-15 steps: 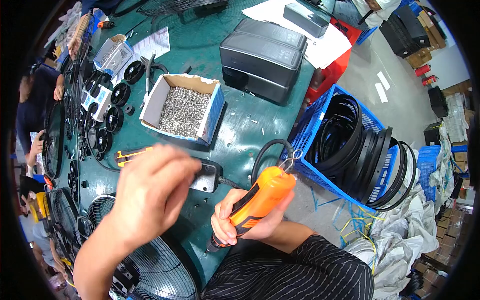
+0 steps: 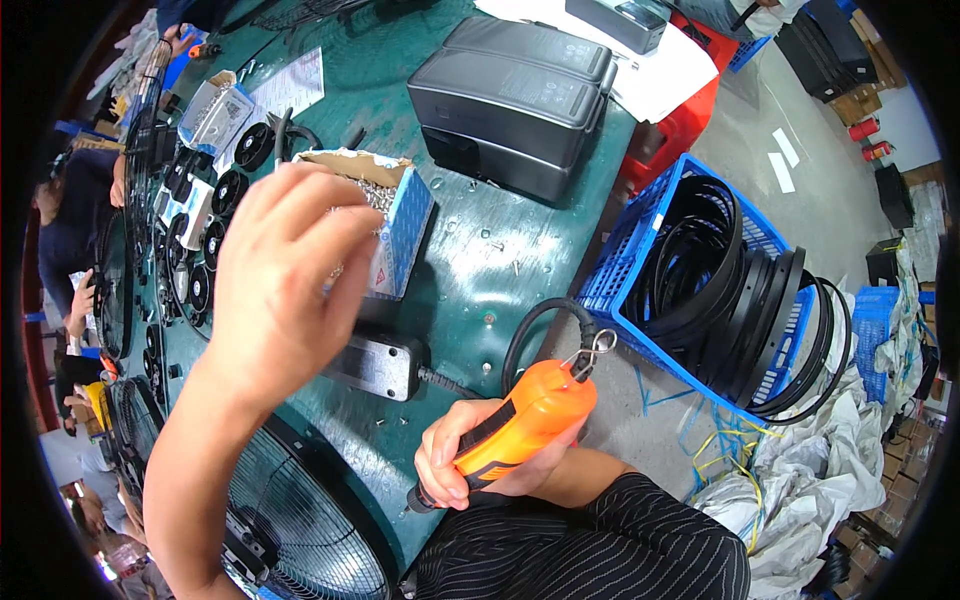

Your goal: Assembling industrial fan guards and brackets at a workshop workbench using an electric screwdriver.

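Right grip [image 2: 532, 474] wraps orange screwdriver [image 2: 530, 420], left grip [image 2: 283, 275] curls by screw box [image 2: 406, 238], contents unclear; bumping the box could spill screws [image 2: 379, 197].

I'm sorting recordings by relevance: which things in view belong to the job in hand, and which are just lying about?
Likely part of the job:
orange power screwdriver, held in the right hand
open box of small screws, partly hidden by the left hand

Apparently just lying about:
crumpled white sheeting
white strips on the floor
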Motion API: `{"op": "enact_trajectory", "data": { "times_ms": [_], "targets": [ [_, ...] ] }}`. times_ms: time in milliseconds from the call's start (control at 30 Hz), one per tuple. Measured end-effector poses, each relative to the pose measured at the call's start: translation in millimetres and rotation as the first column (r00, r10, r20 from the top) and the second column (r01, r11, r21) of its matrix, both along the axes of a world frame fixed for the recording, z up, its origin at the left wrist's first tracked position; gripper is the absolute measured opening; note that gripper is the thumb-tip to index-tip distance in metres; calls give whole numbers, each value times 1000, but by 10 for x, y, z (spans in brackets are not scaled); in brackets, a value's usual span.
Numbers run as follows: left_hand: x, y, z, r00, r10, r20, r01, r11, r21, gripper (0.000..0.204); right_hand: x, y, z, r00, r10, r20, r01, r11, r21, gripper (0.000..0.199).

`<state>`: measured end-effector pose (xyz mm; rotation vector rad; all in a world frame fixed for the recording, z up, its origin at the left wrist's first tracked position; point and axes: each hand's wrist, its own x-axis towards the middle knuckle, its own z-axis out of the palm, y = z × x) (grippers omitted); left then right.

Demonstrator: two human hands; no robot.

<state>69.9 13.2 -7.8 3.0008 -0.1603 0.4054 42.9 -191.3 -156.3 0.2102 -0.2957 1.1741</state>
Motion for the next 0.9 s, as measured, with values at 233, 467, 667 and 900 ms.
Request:
{"op": "enact_trajectory", "data": {
  "times_ms": [233,467,667,900],
  "targets": [
    [-380,689,73,950,285,130,-295,953,70,13,56,-27,18,998,60,29,-60,998,-1,109],
    [-988,1368,-93,807,584,-82,-587,810,-2,10,66,4,3,999,29,19,-29,1000,2,109],
    [-1149,1569,-204,828,552,-97,-535,831,153,11,90,-31,25,997,20,70,-12,994,-113,107],
    [-689,2298,9,789,594,155,-610,787,91,18,133,-55,181,993,51,102,-23,967,-255,112]
  ]
}}
